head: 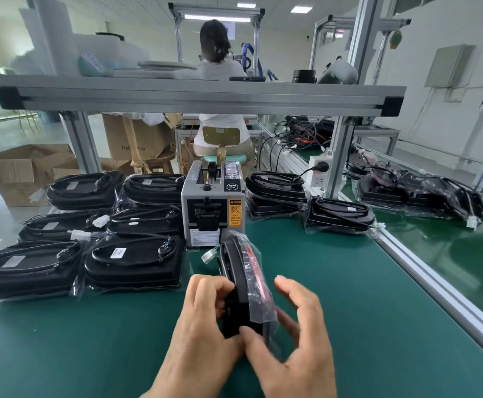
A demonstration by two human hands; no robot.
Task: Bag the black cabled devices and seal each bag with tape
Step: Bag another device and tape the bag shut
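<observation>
Near centre: black oval device (233,268), matte plastic, stands on edge in a glossy clear bag (256,278) on the green felt-like desk (335,288). My L hand (203,308) curls round its near-left rim. My R hand (289,334), half open, pinches the bag's near edge w/ thumb, index raised. Device's right face is hidden; R hand is blurred.

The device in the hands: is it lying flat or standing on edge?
On edge. The device is held upright between the left hand and right hand.
</observation>
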